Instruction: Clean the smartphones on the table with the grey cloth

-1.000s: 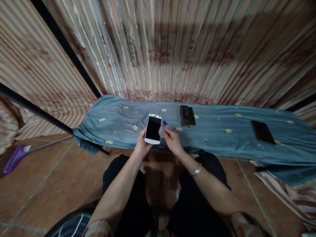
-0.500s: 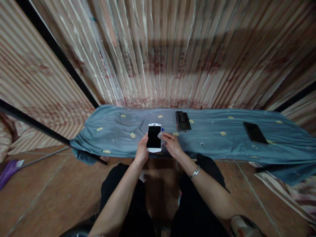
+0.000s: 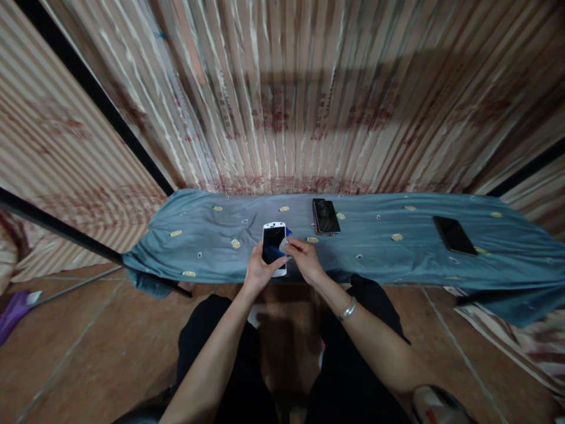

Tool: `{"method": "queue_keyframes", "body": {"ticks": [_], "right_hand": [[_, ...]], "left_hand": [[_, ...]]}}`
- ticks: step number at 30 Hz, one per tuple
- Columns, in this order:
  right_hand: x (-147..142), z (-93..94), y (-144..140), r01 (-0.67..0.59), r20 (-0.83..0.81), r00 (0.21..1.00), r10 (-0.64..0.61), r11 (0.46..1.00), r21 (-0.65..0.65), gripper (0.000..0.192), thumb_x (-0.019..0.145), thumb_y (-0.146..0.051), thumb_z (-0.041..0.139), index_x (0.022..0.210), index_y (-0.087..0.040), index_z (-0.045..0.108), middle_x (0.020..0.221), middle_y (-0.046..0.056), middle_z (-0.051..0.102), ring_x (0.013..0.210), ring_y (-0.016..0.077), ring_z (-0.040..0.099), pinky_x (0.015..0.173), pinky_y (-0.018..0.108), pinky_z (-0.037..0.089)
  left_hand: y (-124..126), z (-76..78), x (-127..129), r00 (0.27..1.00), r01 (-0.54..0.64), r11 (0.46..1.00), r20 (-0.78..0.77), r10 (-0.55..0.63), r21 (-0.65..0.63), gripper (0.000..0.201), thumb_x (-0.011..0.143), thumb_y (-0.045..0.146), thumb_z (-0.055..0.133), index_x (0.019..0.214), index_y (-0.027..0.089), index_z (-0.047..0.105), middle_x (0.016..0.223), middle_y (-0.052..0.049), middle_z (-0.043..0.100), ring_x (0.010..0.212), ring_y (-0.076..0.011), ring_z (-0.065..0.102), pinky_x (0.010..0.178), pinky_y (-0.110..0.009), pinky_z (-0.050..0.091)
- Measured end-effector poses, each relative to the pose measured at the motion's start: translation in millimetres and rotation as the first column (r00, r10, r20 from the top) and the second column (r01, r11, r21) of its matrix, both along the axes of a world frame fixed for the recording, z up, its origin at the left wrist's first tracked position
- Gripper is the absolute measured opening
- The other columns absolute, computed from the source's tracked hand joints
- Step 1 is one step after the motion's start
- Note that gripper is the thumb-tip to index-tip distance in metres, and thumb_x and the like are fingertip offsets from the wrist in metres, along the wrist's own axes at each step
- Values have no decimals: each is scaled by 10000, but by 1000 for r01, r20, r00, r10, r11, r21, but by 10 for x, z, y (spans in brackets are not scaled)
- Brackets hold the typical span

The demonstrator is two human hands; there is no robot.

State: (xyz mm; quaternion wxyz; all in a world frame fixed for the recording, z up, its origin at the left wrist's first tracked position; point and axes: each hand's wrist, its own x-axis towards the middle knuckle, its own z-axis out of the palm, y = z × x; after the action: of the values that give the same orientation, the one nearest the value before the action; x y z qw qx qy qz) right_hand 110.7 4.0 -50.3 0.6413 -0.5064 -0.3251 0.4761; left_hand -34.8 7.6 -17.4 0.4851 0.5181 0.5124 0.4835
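A white smartphone (image 3: 272, 238) with a dark screen is held upright over the front edge of the cloth-covered surface. My left hand (image 3: 260, 268) grips its lower left side, the thumb stretched across the bottom of the screen. Beside the phone's right edge, my right hand (image 3: 304, 257) is closed in a pinch on a small pale, flat piece (image 3: 283, 244), its kind unclear. A bit of blue (image 3: 289, 232) shows just above those fingertips; what it belongs to is hidden.
On the blue-grey patterned cloth (image 3: 379, 259), a stack of dark phones (image 3: 326, 216) lies right of centre. Another black phone (image 3: 454, 235) rests farther right. A striped curtain (image 3: 282, 88) hangs behind, with black poles (image 3: 101, 106) at the sides. A purple object (image 3: 15, 312) is on the floor at left.
My left thumb has swung from the phone's side onto the lower screen. A bluish reflection now shows on the glass. My right hand keeps its pinch near the right edge.
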Motion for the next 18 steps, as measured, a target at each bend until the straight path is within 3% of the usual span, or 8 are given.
{"method": "queue_keyframes", "body": {"ticks": [6,9,14,18], "right_hand": [[-4,-34,-10,-48,141,989,43,998,32,304,680,-462,816,885,-240,850,873,37,814,882,274,734,916,453,582],[-1,-48,-5,-52,171,984,44,998,43,313,699,-459,822,923,-243,852,943,52,831,922,281,744,931,454,585],[72,-21,16,-41,232,972,26,997,63,368,723,-544,816,945,-255,859,966,50,842,962,296,757,987,475,575],[154,52,31,-7,236,972,-15,996,92,436,707,-638,813,931,-268,864,981,45,845,987,313,759,978,471,582]], "left_hand": [[-14,-12,33,1000,-9,1000,-30,9,3,691,383,183,1009,1013,214,726,947,-44,644,1188,-385,614,1126,-475,429],[2,-69,28,1000,18,1000,-9,-18,21,701,394,196,1003,1033,226,717,996,-56,670,1241,-390,602,1153,-474,416],[58,-275,7,966,165,984,-210,-148,66,740,513,282,948,1195,185,677,1111,-92,719,1159,-354,668,1096,-495,478],[66,-450,18,925,275,953,-306,-227,124,818,596,334,909,1336,164,608,1243,-129,723,1204,-341,678,1091,-492,502]]}}
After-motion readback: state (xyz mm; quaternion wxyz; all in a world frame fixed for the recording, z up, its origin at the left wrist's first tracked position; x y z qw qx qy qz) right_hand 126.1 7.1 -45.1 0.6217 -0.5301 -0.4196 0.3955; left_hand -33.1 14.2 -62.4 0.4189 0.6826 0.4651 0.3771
